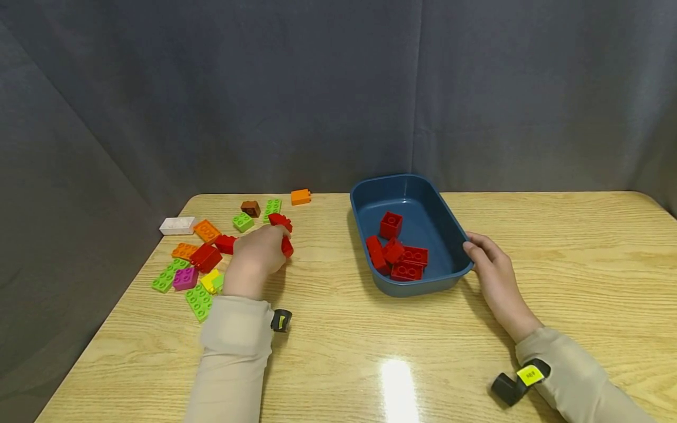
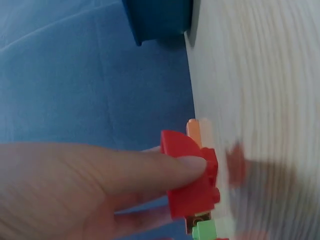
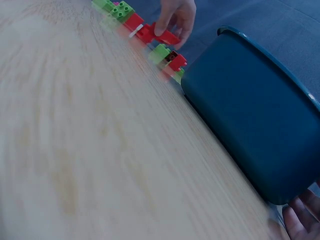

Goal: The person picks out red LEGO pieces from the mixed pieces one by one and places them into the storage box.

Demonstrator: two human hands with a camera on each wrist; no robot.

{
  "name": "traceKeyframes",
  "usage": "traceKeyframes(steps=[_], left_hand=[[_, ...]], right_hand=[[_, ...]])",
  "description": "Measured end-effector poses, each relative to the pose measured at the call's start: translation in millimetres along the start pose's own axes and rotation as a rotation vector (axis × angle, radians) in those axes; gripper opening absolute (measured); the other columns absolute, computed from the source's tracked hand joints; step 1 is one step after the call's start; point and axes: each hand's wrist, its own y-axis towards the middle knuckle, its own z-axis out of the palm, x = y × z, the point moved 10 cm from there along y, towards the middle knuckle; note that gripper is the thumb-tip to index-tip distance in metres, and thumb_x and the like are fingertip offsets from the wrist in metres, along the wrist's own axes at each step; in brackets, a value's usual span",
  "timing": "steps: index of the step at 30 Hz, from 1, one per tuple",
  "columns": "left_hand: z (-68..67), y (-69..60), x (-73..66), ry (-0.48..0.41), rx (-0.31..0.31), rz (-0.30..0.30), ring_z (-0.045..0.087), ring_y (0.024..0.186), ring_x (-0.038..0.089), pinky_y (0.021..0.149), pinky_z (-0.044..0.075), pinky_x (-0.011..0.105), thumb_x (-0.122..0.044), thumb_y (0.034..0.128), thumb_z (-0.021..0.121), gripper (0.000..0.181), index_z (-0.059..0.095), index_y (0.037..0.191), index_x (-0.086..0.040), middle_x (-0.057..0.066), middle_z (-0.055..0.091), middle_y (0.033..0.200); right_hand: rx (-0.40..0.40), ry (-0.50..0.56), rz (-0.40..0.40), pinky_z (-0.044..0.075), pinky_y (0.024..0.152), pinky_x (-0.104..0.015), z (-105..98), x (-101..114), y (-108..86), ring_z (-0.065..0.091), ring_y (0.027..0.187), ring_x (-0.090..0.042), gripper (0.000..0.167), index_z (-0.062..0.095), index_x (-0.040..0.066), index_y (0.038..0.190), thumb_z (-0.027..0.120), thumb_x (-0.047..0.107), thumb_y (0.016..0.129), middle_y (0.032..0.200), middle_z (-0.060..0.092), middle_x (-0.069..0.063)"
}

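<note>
In the head view my left hand [image 1: 260, 252] is over the left part of the table, at the right side of a spread of toy bricks. Its thumb and fingers pinch a red toy brick [image 2: 190, 200] with a curved side and studs, held above the table. The blue bin [image 1: 418, 286] stands right of centre with several red bricks [image 1: 391, 225] inside. My right hand [image 1: 494, 279] is at the bin's near right corner, its thumb at the rim and fingers against the outer wall. The hand's undersides are partly hidden.
Around the left hand lie loose bricks: a red one [image 1: 206, 257], an orange one [image 1: 207, 231], a green one [image 1: 200, 302], a magenta one [image 1: 185, 278], a white one [image 1: 178, 226] and a brown one [image 1: 251, 208]. Grey curtain [image 1: 338, 100] hangs behind the wooden table [image 1: 328, 329].
</note>
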Motion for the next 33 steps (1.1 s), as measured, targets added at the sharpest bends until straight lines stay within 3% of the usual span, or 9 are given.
traceKeyframes(steps=[15,33], left_hand=[[-9.0,4.4,-30.4,0.054,-0.18,0.132,0.061,0.109,0.032,0.088,0.048,0.053,-0.017,0.0853,0.078,0.052,0.06,0.134,-0.008,0.015,0.063,0.125],[-26.2,-3.9,-62.0,0.08,-0.421,0.248,0.063,0.104,0.032,0.087,0.049,0.05,-0.014,0.086,0.077,0.046,0.063,0.13,-0.01,0.012,0.065,0.122]], right_hand=[[0.004,0.004,-0.011,0.043,0.089,-0.012,-0.3,1.5,-0.1,0.05,0.112,-0.003,0.052,0.048,-0.003,0.14,0.043,0.037,0.106,0.128,0.054,0.0],[0.009,0.002,0.029,0.041,0.09,-0.012,-0.3,-3.2,0.4,0.048,0.113,-0.003,0.051,0.046,0.0,0.143,0.041,0.035,0.107,0.136,0.049,-0.01]])
